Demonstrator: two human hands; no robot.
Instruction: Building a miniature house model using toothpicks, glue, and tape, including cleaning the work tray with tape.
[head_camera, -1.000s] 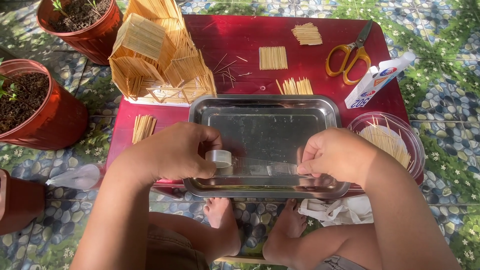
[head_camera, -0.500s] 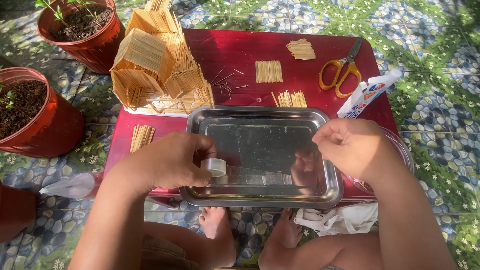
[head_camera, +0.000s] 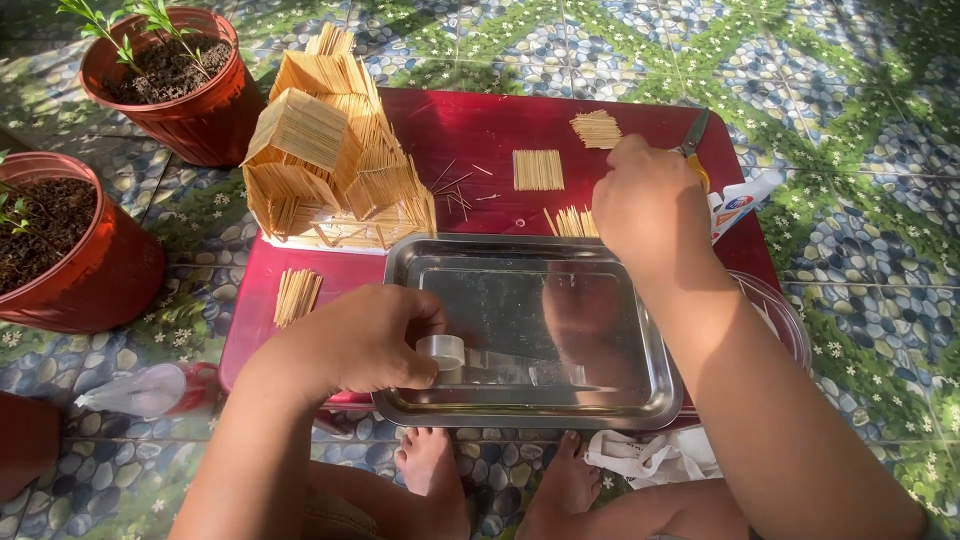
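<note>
Head view, present moment. The left hand (head_camera: 350, 345) rests at the near left corner of the rectangular stainless-steel tray (head_camera: 640, 405), its fingers curled together and clamped on a small roll of clear adhesive tape (head_camera: 441, 352). A drawn-out strip of the tape (head_camera: 515, 368) lies flat across the tray floor, running rightward from the roll.

A second ago both hands were low over the tray, the right one at the far end of the strip. Now the right hand (head_camera: 650, 205) has let go of that end and risen beyond the tray's far rim. It lies over the yellow-handled scissors (head_camera: 694, 140) on the dark red low table (head_camera: 480, 125). Its fingers are bent downward on the handles, but whether they have closed on them cannot be told, since the back of the hand hides them. The left hand has not shifted, so the roll and strip are held in place by one hand alone.

Surroundings. Just behind the tray stands a model house of pale wooden sticks (head_camera: 335, 155), with flat panels of glued sticks (head_camera: 538, 169) and loose stick bundles (head_camera: 296, 295) about it. A white glue tube (head_camera: 745, 200) lies right of the scissors. Two red-brown plastic pots with soil (head_camera: 175, 85) stand on the patterned pebble floor (head_camera: 860, 90) at left.
</note>
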